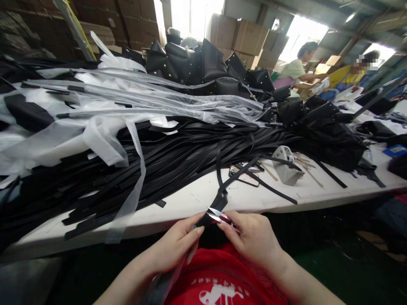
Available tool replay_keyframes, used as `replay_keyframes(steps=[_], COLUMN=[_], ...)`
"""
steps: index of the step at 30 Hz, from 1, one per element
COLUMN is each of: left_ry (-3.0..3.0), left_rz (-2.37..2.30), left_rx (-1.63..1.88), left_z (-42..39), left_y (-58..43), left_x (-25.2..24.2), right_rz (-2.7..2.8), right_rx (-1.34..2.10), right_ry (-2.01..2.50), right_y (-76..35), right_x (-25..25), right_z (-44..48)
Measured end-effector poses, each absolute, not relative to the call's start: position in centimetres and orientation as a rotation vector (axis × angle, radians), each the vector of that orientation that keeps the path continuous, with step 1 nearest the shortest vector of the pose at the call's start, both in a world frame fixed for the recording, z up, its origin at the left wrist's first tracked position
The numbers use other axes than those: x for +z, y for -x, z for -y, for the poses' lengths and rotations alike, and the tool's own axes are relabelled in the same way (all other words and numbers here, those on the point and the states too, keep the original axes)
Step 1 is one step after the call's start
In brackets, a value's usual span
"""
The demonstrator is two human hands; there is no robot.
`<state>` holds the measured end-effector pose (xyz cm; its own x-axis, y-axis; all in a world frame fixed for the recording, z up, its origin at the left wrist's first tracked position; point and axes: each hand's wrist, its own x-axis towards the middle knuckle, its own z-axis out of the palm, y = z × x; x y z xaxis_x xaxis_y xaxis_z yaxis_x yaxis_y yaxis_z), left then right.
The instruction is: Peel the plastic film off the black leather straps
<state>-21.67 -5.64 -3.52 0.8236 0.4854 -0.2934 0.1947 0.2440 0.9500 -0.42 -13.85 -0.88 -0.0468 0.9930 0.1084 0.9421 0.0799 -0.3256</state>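
Note:
My left hand [178,243] is closed on a black strap [221,199], pinching it close to the table's front edge. One part of this strap runs up onto the table, and another hangs below my hand over my lap. Thread snips [218,215] with shiny blades are in my right hand [251,233], fingers wrapped round the handle. Their blades are parted and lie at the strap, just right of my left fingertips. Whether they touch it I cannot tell. A large heap of black straps [178,156] spreads behind my hands.
Clear plastic sleeves [190,101] lie over the strap heap. Black bag pieces with metal studs [206,63] are piled behind. A phone [244,176] and a pale holder [286,165] rest on the white table [190,199]. Two people [294,67] stand at the far right, near cardboard boxes [248,38].

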Motion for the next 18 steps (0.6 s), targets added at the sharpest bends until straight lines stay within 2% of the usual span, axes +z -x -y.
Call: replay_keyframes(steps=[5, 10, 14, 18], left_ry=[-1.348, -1.285, -1.242, -1.288], left_rz=[-0.618, -0.613, -0.633, -0.851], left_rx=[0.206, 0.209, 0.214, 0.207], left_z=[5.6, 5.3, 5.1, 4.6], left_y=[21.7, 21.7, 22.1, 22.4], left_x=[-3.8, -3.9, -4.3, -5.7], right_rz=[2.032, 1.757, 1.563, 1.426], right_rx=[0.245, 0.329, 0.429, 0.586], right_ry=[1.848, 1.851, 2.050, 2.172], right_y=[0.3, -2.2, -7.7, -16.2], right_x=[-0.9, -0.8, -1.3, -0.6], right_z=[14.0, 13.8, 13.2, 12.2])
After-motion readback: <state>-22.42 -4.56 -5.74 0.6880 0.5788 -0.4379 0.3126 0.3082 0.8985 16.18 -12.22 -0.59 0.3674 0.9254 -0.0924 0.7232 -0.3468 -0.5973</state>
